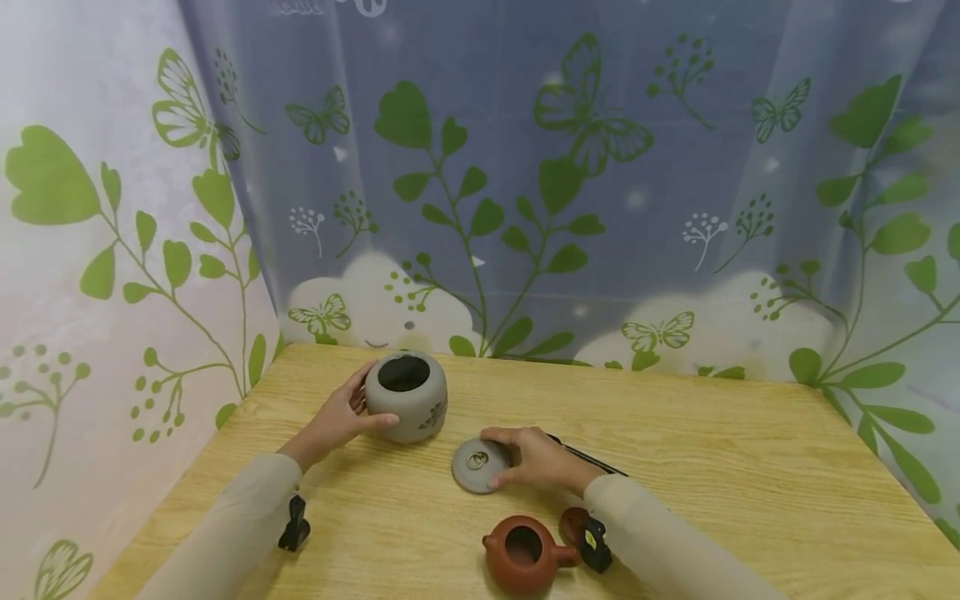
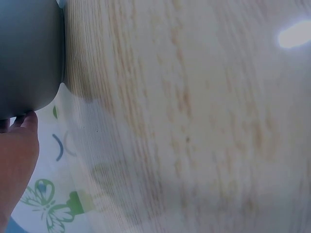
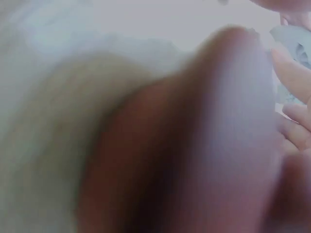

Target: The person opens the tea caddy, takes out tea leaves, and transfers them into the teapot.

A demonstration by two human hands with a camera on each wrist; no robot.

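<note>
My left hand (image 1: 341, 423) holds a round grey jar (image 1: 397, 417) from its left side, thumb across the front and fingers around the back. The jar is uncovered, with a dark inside and a dark leaf-like pattern on its side. In the left wrist view the jar's wall (image 2: 29, 53) fills the top left corner, fingertips against it. My right hand (image 1: 542, 462) pinches a round grey lid (image 1: 467, 477) between thumb and fingers at its right edge. A brass-coloured ring pull sits on the lid. The right wrist view is mostly blurred, with fingers (image 3: 294, 77) at its right side.
A reddish-brown clay teapot (image 1: 504, 567) without its lid stands near the front, handle to the right. Beside the handle is a reddish-brown round piece (image 1: 572, 522), partly hidden by the right wrist's camera (image 1: 596, 550). A thin black stick (image 1: 592, 460) lies behind the right hand.
</note>
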